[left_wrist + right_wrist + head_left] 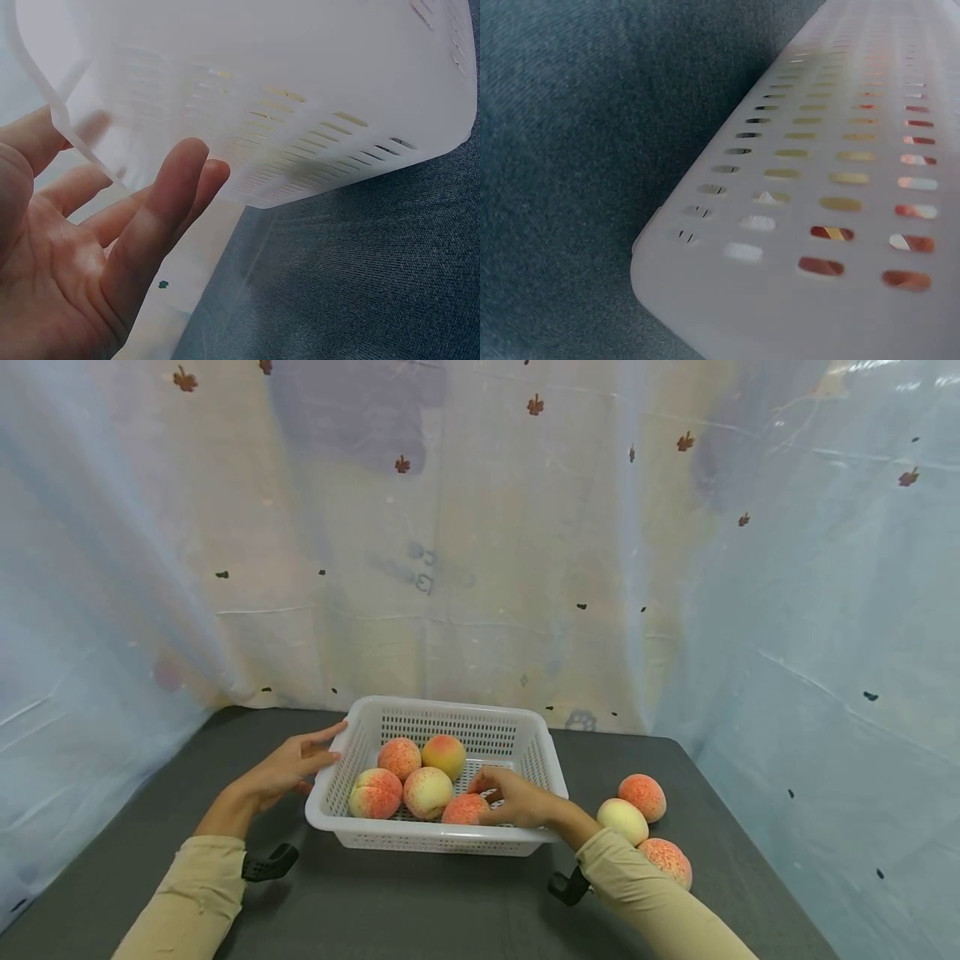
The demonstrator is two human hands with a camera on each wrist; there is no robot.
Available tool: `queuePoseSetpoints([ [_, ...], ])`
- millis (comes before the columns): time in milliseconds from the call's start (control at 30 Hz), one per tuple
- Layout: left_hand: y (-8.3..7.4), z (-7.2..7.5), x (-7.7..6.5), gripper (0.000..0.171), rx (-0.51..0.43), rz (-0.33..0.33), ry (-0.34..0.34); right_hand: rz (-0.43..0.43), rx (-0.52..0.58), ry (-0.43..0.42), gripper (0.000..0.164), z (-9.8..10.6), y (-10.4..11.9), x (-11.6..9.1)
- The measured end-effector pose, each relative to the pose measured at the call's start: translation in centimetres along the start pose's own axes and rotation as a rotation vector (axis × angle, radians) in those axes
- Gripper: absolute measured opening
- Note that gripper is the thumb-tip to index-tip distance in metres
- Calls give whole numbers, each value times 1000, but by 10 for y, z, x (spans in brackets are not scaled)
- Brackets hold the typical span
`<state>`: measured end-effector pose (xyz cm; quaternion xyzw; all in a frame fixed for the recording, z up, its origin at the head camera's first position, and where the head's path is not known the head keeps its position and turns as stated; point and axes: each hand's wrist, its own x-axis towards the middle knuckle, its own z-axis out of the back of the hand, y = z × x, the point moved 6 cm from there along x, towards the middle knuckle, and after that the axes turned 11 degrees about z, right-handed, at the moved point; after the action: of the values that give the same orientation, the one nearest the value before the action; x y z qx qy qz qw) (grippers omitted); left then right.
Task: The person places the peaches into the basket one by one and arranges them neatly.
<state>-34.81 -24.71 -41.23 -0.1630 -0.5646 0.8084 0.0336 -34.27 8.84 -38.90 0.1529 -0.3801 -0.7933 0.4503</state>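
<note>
A white plastic basket (438, 837) with slotted walls stands on the dark tabletop, with several peaches inside. My right hand (517, 799) reaches over the front rim and grips a red-orange peach (462, 810) at the front of the basket. Beside it lie a pale peach (427, 792), a red-and-yellow peach (376, 793), and, behind, a speckled peach (400, 757) and an orange-yellow peach (444, 755). My left hand (295, 766) is at the basket's left rim, its fingers loosely extended against it. In the right wrist view the basket wall (727, 285) hides the right hand.
To the right of the basket, on the tabletop (420, 902), lie a red-orange peach (642, 797), a pale yellow peach (622, 821) and a speckled peach (667, 862), partly behind the right sleeve (645, 893). A patterned sheet (480, 568) hangs behind the table and along its sides.
</note>
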Motion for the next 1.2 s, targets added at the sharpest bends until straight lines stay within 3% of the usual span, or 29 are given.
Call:
queuePoseSetpoints([
  [467, 2, -1, 4, 76, 2, -2, 8, -25, 24, 19, 48, 1, -2, -2],
  [800, 1, -1, 3, 77, -6, -9, 14, -17, 24, -113, 46, 18, 9, -10],
  [1200, 4, 3, 3, 78, 23, 5, -13, 4, -35, -203, 46, 50, 23, -28],
])
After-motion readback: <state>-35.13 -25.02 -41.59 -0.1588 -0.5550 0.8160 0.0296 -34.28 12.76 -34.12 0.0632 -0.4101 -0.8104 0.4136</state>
